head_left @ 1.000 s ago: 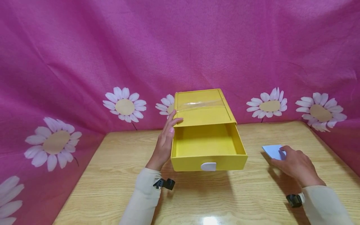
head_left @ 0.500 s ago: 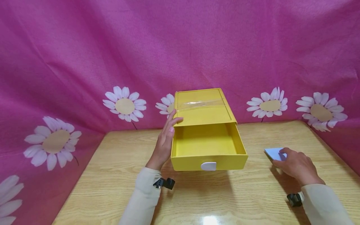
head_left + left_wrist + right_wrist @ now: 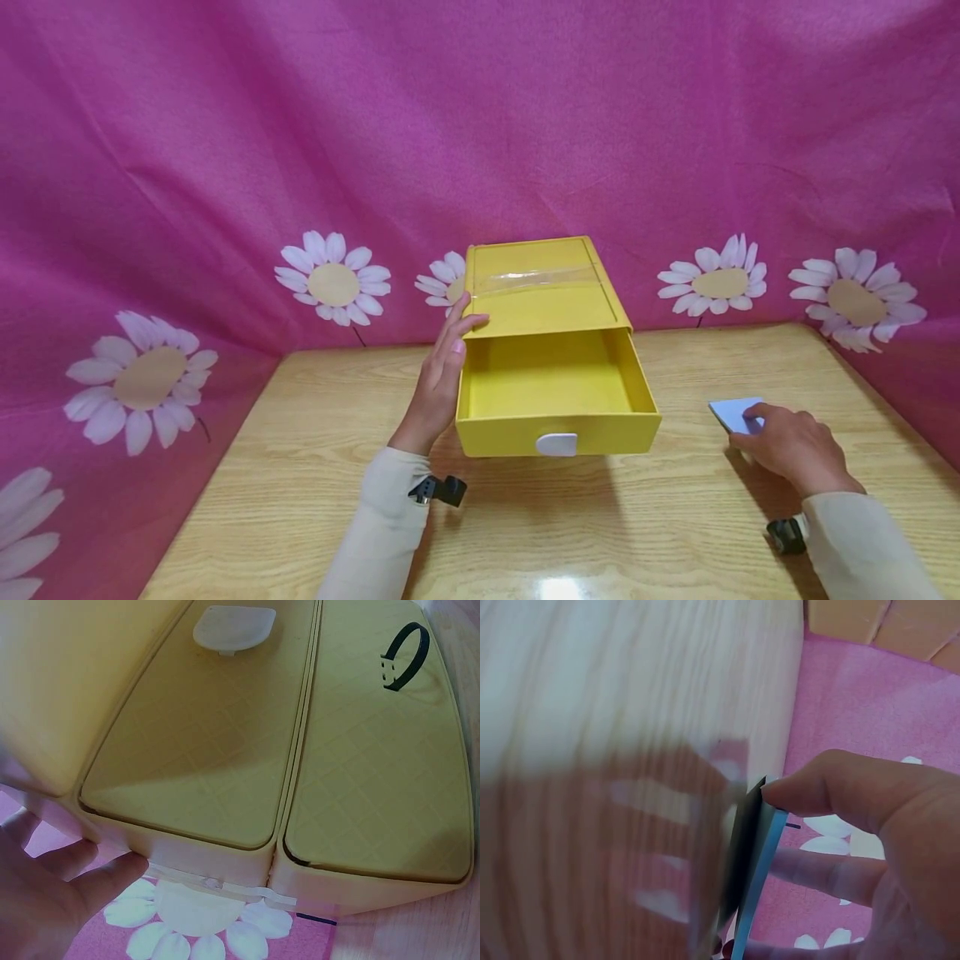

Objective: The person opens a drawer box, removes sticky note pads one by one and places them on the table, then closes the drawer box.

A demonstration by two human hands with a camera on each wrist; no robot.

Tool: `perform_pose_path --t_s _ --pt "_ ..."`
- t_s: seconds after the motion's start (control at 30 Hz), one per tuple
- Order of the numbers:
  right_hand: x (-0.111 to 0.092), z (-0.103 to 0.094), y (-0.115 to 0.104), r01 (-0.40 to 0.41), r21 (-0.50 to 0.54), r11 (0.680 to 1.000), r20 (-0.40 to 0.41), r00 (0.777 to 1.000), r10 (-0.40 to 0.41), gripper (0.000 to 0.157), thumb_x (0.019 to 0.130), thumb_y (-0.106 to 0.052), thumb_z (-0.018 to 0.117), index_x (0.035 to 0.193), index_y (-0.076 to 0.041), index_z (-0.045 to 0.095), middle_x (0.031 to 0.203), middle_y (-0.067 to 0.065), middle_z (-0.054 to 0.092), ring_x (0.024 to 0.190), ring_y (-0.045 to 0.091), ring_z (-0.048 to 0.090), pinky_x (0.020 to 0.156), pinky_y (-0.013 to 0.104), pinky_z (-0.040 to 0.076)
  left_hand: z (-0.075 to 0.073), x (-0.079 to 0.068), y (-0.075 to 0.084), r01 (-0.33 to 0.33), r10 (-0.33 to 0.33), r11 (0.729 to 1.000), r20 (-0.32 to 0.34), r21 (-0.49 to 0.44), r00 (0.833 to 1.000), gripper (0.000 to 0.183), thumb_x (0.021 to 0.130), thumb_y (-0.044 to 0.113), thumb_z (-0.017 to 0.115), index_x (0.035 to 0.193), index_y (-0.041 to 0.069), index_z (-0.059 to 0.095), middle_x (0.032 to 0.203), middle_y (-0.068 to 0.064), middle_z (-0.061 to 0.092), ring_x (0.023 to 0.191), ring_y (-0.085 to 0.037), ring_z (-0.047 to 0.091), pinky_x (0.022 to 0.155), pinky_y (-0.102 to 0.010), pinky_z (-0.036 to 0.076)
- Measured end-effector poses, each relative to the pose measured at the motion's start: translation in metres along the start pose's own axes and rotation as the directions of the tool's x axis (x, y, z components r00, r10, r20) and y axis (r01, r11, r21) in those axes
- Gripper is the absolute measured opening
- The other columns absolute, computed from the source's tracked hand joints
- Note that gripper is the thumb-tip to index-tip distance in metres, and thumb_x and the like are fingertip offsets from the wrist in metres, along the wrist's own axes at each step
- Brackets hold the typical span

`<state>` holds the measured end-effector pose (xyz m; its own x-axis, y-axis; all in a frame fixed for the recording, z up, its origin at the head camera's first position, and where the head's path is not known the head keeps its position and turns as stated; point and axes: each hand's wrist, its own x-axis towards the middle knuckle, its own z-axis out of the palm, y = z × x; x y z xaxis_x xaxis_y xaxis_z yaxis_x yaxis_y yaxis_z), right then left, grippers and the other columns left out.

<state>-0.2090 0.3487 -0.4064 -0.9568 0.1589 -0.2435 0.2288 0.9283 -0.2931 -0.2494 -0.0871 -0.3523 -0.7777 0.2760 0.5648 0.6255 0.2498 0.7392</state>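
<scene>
A yellow drawer box stands on the table with its upper drawer pulled out toward me; no contents show inside. My left hand rests along the box's left side, fingers straight and tips over the top edge. Two drawer fronts appear in the left wrist view, one with a white tab, the other with a black loop. To the right, my right hand pinches a thin light-blue pad between thumb and fingers, low over the table. Its blue edge shows in the right wrist view.
Clear tape crosses the box top. The wooden table ends at a pink cloth with white daisies, behind and at both sides. Each wrist wears a small black camera.
My right hand has lowered the light-blue pad slightly, toward me and a little to the right. The left hand, box and drawer have stayed in place.
</scene>
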Motion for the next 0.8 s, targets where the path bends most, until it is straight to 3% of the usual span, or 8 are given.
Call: perform_pose_path --t_s 0.33,0.8 --pt "0.0026 0.0046 0.0035 -0.005 -0.017 1.000 -0.009 1.000 0.004 0.079 0.078 -0.046 0.071 0.132 0.005 0.045 0.108 0.041 0.046 0.082 0.047 0.048 0.065 0.058 0.045 0.0003 0.0002 0.0003 0.002 -0.002 1.000 0.000 -0.007 1.000 0.041 0.102 0.026 0.027 0.139 0.025 0.045 0.159 0.013 0.016 0.145 -0.009 0.014 0.115 -0.048 0.019" --pt "0.0022 0.0046 0.0037 0.009 -0.028 1.000 -0.006 1.000 -0.009 0.077 0.078 -0.044 0.071 0.131 0.006 0.045 0.113 0.043 0.046 0.087 0.050 0.049 0.069 0.061 0.044 0.0001 0.0003 -0.0009 -0.005 0.005 1.000 -0.001 -0.009 1.000 0.041 0.102 0.025 0.028 0.139 0.025 0.046 0.159 0.012 0.016 0.145 -0.011 0.014 0.115 -0.050 0.019"
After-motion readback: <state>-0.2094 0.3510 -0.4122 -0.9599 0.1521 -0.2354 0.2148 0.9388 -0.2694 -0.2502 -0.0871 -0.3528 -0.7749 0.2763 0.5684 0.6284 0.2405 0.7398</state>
